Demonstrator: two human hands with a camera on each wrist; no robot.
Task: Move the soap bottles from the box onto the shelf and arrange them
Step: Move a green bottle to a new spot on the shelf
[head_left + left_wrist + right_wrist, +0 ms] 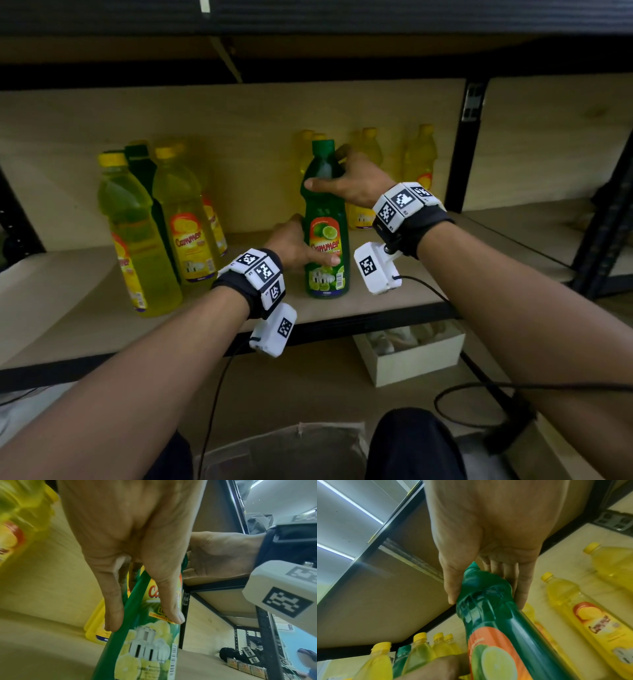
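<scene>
A green soap bottle point(326, 219) with a lime label stands upright near the front of the wooden shelf point(394, 298). My left hand point(294, 245) grips its lower body, thumb across the label point(154, 615). My right hand point(349, 178) holds its shoulder just under the green cap point(488, 588). Yellow bottles point(137, 236) and one dark green bottle point(144, 171) stand grouped on the left of the shelf. More yellow bottles point(419, 161) line the back wall behind the held bottle.
A black upright post point(467, 144) divides the shelf bays on the right. Below the shelf sits an open wooden box point(411, 356) with pale contents. A pale bag or box rim point(284, 445) lies between my knees. Black cables point(479, 394) trail over the lower board.
</scene>
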